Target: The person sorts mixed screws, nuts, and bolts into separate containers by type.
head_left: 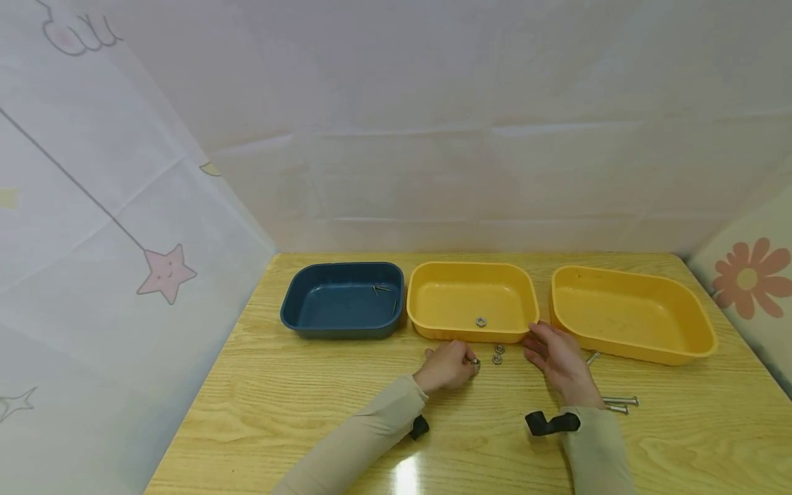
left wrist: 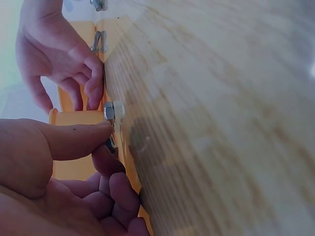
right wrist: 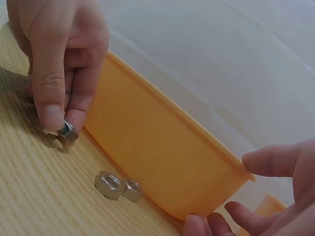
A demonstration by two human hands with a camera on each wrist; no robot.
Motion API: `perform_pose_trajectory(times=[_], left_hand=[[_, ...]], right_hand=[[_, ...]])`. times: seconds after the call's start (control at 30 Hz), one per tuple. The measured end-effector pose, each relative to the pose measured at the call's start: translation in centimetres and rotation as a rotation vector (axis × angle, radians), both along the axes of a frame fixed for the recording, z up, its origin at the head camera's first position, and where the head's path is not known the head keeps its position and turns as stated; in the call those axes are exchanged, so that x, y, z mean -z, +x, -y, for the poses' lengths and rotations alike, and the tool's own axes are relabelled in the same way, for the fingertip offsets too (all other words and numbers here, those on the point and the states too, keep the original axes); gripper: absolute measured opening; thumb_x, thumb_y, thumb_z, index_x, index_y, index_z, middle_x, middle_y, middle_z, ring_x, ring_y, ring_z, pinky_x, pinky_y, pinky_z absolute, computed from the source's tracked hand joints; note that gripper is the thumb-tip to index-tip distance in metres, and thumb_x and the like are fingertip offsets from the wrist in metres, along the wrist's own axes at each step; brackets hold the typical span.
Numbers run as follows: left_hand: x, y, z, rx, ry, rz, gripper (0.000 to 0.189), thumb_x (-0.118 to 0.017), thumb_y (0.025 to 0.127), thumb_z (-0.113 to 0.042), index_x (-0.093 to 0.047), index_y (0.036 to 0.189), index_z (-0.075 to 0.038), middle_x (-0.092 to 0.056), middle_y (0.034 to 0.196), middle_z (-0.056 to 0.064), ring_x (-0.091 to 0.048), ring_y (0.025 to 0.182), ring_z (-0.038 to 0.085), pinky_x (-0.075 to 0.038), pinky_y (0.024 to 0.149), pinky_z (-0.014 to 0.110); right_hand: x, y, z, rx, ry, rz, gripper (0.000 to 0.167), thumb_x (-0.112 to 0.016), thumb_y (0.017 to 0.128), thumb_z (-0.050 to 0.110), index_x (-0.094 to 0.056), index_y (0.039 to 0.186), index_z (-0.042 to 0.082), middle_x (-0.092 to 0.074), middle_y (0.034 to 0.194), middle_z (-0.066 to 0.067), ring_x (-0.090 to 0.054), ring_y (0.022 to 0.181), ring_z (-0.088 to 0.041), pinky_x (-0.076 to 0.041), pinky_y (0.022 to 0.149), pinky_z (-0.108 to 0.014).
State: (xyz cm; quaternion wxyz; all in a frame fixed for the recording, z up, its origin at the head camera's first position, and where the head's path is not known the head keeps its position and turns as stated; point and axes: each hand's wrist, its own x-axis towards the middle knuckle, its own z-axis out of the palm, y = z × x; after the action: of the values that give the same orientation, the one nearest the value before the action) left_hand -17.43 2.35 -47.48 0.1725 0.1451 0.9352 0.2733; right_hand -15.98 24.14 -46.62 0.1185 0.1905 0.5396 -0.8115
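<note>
My left hand (head_left: 447, 365) is just in front of the middle yellow bin (head_left: 473, 336), low over the wooden table. Between its thumb and a finger it pinches a metal hex nut (right wrist: 69, 132), partly covered by the fingertips. Two more hex nuts, a nearer nut (right wrist: 109, 185) and a farther nut (right wrist: 132, 190), lie close together on the table beside the bin wall. A single nut (head_left: 481, 321) is inside that bin. My right hand (head_left: 562, 359) holds the bin's front right corner, with its thumb on the rim and fingers lower against the side.
To the left stands a blue bin (head_left: 342, 334) with several thin screws (head_left: 382, 288) inside. Another yellow bin (head_left: 631, 349) sits at the right, slightly angled. Bolts (head_left: 621, 400) lie on the table (head_left: 297, 412) by my right wrist. A cloth backdrop (head_left: 396, 172) rises behind.
</note>
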Motion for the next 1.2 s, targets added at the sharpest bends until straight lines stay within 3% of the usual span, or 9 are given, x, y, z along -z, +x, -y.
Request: perform_pose_trajectory(times=[0.27,0.4,0.53,0.67,1.2], left_hand=[[-0.3,0.1,0.1,-0.007,0.045,0.016,0.008,-0.069,0.086,-0.019,-0.074,0.091,-0.015,-0.069,0.071,-0.011,-0.058,0.079,0.006,-0.031,0.099,0.061],[-0.6,0.2,0.2,-0.002,0.054,0.023,0.009,-0.069,0.086,-0.019,-0.073,0.093,-0.015,-0.069,0.072,-0.011,-0.058,0.078,0.005,-0.035,0.099,0.054],[-1.0,0.3,0.6,0.007,0.076,0.028,0.013,-0.068,0.086,-0.019,-0.071,0.097,-0.013,-0.069,0.078,-0.009,-0.057,0.074,0.004,-0.046,0.085,0.033],[-1.3,0.2,0.9,0.012,0.126,0.036,0.014,-0.066,0.086,-0.014,-0.069,0.099,-0.008,-0.069,0.083,-0.003,-0.056,0.071,0.004,-0.046,0.067,0.020],[-2.7,0.1,1.9,-0.040,0.170,0.003,0.015,-0.066,0.090,-0.019,-0.067,0.100,-0.008,-0.063,0.077,-0.004,-0.053,0.064,0.006,-0.043,0.058,0.020]], right_hand=[[0.0,0.0,0.1,0.003,0.000,0.002,0.005,-0.056,0.098,0.025,-0.057,0.095,0.020,-0.064,0.086,0.010,-0.062,0.085,-0.006,-0.053,0.080,-0.023],[0.0,0.0,0.0,-0.004,0.001,-0.001,0.005,-0.056,0.098,0.025,-0.057,0.097,0.020,-0.064,0.087,0.010,-0.062,0.085,-0.006,-0.053,0.080,-0.024],[-0.1,0.1,0.0,-0.012,0.003,-0.001,0.006,-0.056,0.098,0.026,-0.056,0.098,0.020,-0.063,0.087,0.010,-0.062,0.086,-0.006,-0.053,0.081,-0.024],[-0.1,0.1,-0.1,-0.013,0.006,-0.001,0.007,-0.057,0.098,0.027,-0.055,0.099,0.020,-0.062,0.088,0.010,-0.061,0.086,-0.006,-0.053,0.082,-0.024],[-0.2,0.1,-0.1,-0.011,-0.002,0.008,0.007,-0.057,0.098,0.026,-0.054,0.101,0.020,-0.063,0.088,0.011,-0.062,0.087,-0.006,-0.053,0.083,-0.024]])
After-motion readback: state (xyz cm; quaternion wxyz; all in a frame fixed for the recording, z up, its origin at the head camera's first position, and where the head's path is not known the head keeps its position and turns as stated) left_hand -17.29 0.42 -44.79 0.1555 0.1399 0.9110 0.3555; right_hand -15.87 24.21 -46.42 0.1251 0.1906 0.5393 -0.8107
